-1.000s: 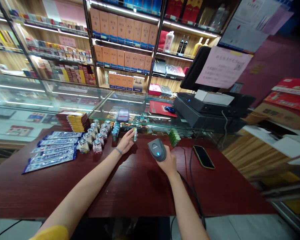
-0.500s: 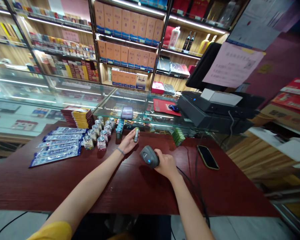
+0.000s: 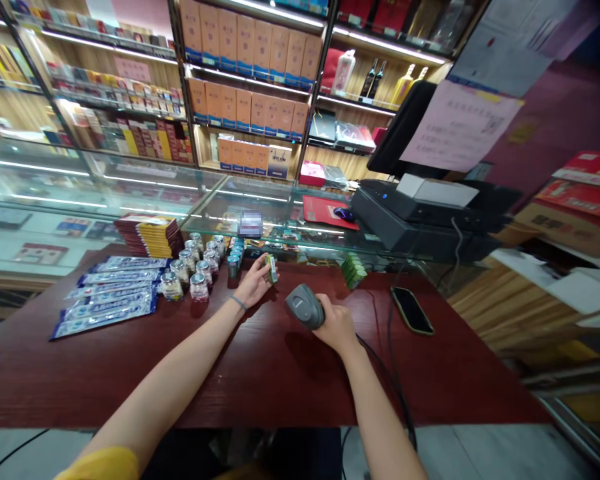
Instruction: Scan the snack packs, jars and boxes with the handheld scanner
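Note:
My right hand [image 3: 337, 323] is wrapped round the handle of a grey barcode scanner [image 3: 305, 307], held above the dark red table [image 3: 260, 373]. My left hand [image 3: 254, 285] grips a small green and white pack [image 3: 272, 269] between thumb and fingers, near the table's far side. Left of that hand stand small teal containers [image 3: 234, 262] in a row. Beyond them are lidded jars [image 3: 199, 287] with pale and reddish contents. Several similar green packs [image 3: 353, 270] stand together to the right of the scanner.
Blue and white long packets [image 3: 113, 293] and stacked maroon and yellow packs [image 3: 153, 235] lie at the left. A phone [image 3: 413, 310] and the scanner's cable [image 3: 397, 380] are at the right. Behind run a glass counter [image 3: 260, 193], a mouse [image 3: 344, 213] and a monitor [image 3: 405, 127].
The pack in my left hand has turned and tilted slightly. The scanner has shifted a little right and up, and its blue light no longer shows. The view has moved slightly.

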The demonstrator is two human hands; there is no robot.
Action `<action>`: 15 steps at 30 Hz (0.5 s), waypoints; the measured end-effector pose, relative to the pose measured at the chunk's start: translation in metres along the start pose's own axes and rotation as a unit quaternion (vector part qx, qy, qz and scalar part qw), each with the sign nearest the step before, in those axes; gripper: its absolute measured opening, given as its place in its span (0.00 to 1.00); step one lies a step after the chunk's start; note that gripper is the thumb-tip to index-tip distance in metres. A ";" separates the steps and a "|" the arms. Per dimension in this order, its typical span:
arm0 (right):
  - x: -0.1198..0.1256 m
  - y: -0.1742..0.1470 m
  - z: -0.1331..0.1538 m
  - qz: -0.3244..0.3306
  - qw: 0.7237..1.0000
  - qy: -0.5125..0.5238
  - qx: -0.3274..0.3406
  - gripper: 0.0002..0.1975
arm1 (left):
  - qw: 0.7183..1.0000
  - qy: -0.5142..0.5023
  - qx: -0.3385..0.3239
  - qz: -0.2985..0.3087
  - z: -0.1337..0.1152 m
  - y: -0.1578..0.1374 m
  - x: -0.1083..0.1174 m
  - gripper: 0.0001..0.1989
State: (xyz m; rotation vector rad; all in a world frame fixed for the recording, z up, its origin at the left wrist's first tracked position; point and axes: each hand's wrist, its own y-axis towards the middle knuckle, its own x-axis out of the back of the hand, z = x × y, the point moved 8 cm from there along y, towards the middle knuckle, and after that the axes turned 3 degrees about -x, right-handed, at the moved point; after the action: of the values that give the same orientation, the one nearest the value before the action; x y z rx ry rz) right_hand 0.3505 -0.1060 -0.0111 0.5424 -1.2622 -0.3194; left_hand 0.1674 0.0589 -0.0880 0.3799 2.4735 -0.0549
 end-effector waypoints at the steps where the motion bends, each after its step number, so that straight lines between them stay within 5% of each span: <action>1: 0.002 0.000 -0.002 -0.008 1.000 0.003 0.001 0.19 | 1.000 0.001 -0.008 0.002 -0.001 -0.001 -0.002 0.25; 15: 0.042 -0.009 -0.077 -0.131 0.974 -0.003 -0.185 0.20 | 0.975 0.189 -0.114 0.009 -0.006 -0.013 -0.068 0.26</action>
State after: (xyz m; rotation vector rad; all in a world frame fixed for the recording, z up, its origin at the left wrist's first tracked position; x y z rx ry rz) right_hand 0.4370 -0.1193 0.0022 0.3854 -1.1024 -0.7608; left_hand 0.2121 0.0299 -0.0430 0.3382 2.8102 0.3379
